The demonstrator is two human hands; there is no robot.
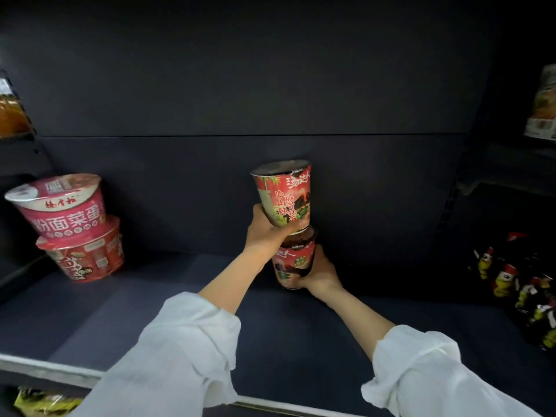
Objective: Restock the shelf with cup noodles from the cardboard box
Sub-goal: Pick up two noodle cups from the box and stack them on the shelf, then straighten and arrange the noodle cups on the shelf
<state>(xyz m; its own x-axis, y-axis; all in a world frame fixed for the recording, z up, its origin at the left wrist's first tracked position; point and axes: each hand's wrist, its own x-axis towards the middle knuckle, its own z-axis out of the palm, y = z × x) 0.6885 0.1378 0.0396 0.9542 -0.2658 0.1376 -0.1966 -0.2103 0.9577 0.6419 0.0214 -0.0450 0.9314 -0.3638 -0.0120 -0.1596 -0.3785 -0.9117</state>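
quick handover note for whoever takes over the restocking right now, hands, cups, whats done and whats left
Left hand: grips the upper cup noodle near its base, holding it over the lower one.
Right hand: grips the lower cup noodle at its base, low over the dark shelf, near the back panel.
Whether the two cups touch cannot be told.
Done: two noodle bowls are stacked at the shelf's left end.
Left: seat both cups and release them, then fetch more. The cardboard box is out of view.
Dark snack bags sit on the right.
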